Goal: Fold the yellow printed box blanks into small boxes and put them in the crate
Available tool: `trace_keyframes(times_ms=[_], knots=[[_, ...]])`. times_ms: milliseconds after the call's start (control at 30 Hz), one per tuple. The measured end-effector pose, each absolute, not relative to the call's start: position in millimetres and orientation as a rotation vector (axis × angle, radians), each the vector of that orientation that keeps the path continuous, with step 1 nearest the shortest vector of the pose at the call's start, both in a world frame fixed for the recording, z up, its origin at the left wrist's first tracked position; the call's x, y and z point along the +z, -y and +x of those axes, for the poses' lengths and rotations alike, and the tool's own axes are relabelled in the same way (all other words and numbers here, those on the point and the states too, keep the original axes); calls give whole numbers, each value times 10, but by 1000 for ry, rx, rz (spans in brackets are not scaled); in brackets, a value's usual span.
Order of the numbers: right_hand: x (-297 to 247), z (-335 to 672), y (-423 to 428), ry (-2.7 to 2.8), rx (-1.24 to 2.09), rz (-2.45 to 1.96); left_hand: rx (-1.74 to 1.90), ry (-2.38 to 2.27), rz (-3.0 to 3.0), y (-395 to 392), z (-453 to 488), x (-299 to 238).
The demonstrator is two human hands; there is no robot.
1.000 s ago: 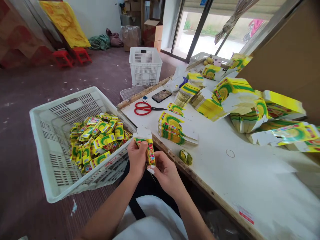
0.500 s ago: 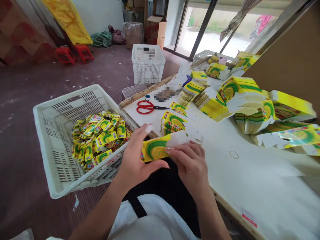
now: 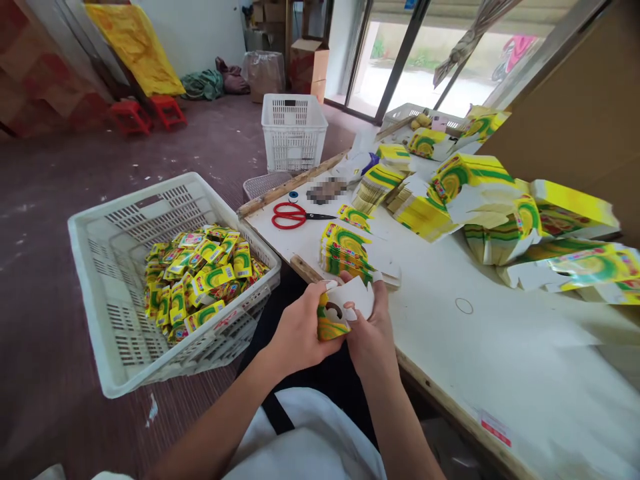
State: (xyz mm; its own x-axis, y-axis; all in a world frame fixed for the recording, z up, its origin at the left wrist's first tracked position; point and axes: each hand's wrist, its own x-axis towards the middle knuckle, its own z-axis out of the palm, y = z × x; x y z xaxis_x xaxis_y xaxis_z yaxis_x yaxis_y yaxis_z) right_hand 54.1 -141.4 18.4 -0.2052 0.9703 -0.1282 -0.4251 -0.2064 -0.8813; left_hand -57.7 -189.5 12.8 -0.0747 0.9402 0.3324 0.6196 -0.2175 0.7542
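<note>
Between both hands, over the table's near edge, is a yellow-green printed carton (image 3: 334, 328) with white inner flaps showing. My left hand (image 3: 300, 327) grips its left end, thumb below and fingers on top. My right hand (image 3: 371, 327) holds the right end, its thumb pressed against the white flaps. Just beyond my fingers lies a stack of flat printed cartons (image 3: 345, 247). To the left, a white plastic crate (image 3: 85, 267) holds a heap of small folded yellow-green boxes (image 3: 200, 273).
Red-handled scissors (image 3: 290, 216) lie on the white table (image 3: 440, 340), near a small blue-topped spool (image 3: 293, 196). Bundles of flat cartons (image 3: 425, 210) spread along the table's right side. Another white crate (image 3: 294, 130) and red stools (image 3: 131, 117) stand on the floor.
My left hand has closed from a spread pose onto the carton. The carton has turned so its white flaps face me, and my right thumb now presses on them.
</note>
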Motion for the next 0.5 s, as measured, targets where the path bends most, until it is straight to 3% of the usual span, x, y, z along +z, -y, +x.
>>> trace_keyframes(times_ms=[200,300,500], knots=[[106,527,1376,1059,1524,-947,1342,-1669,2045,1855,-583,33],[100,608,1344,1433,1457,-908,1248,-1706,1962,1840,-592,21],[77,676,1377,2044,1016,-699,1023,-1741,1781,1758,-564,-68]])
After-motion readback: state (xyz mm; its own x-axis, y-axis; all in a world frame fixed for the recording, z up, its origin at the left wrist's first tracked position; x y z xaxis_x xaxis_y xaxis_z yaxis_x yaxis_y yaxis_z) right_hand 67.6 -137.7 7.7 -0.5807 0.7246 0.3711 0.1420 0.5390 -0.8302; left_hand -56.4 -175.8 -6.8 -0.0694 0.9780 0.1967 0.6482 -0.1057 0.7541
